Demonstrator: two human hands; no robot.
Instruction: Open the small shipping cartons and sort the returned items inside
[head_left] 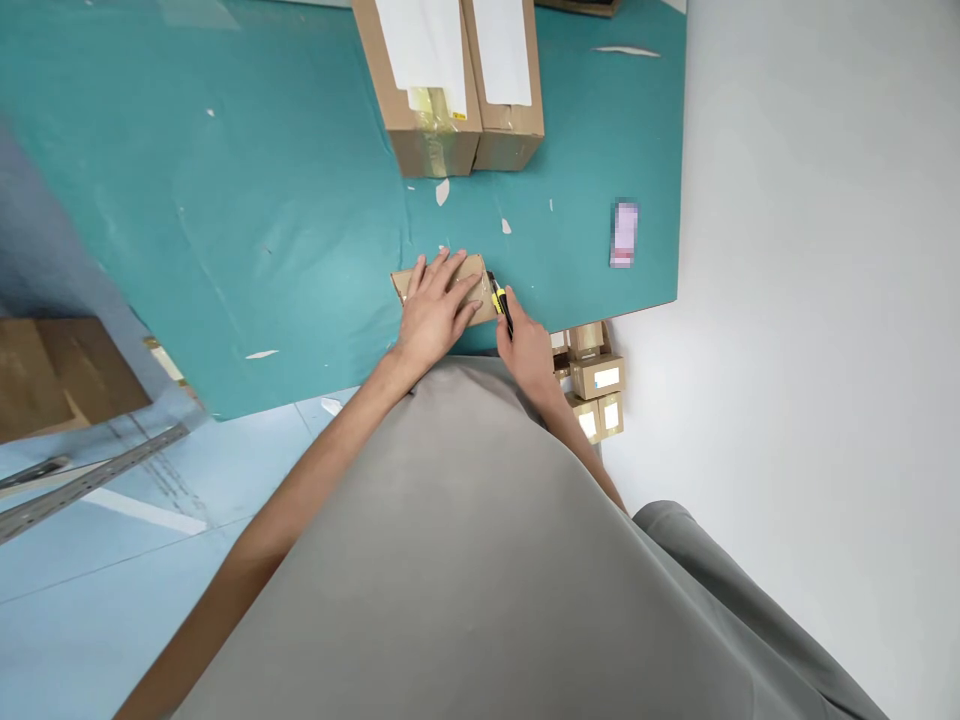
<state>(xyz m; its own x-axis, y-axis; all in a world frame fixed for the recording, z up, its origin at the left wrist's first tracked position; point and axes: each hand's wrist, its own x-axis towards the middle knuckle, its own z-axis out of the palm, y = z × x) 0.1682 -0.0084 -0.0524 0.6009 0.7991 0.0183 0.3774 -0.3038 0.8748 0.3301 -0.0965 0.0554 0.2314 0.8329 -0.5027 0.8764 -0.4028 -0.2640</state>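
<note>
A small cardboard box (475, 272) lies near the front edge of the teal table (285, 200). My left hand (435, 308) rests flat on top of it, fingers spread, pressing it down. My right hand (527, 345) is closed round a yellow and black utility knife (500, 300), whose tip sits against the box's right end.
Two large cardboard boxes (454, 80) with white labels stand at the back of the table. A small pink object (624, 233) lies near the table's right edge. Several small boxes (596, 385) are stacked on the floor below that edge. A metal ruler (90, 480) lies at left.
</note>
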